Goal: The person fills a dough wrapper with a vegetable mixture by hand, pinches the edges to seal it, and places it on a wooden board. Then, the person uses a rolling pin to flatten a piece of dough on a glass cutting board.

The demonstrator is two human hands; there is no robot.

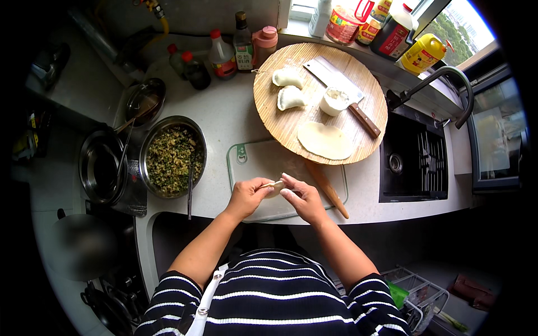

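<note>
The left hand (249,196) pinches the small pale dough piece (273,190) between thumb and fingers; the right hand (302,199) is at its right edge, though whether it grips I cannot tell. The dough is over the cutting board (260,162) at the bench's (224,112) near side. It looks light, soft and easily torn, best held lightly by the rim. Beyond, right, lies the rolling pin (328,190); farther, a flat dough sheet (324,141) on the round board (269,120).

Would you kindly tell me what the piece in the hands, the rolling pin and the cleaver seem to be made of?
Held piece: probably dough, by its pale, matte, soft look. Rolling pin: most likely wood, smooth, from its warm brown tone. Cleaver: apparently a metal blade, given its grey sheen; its brown handle looks wooden.
</note>
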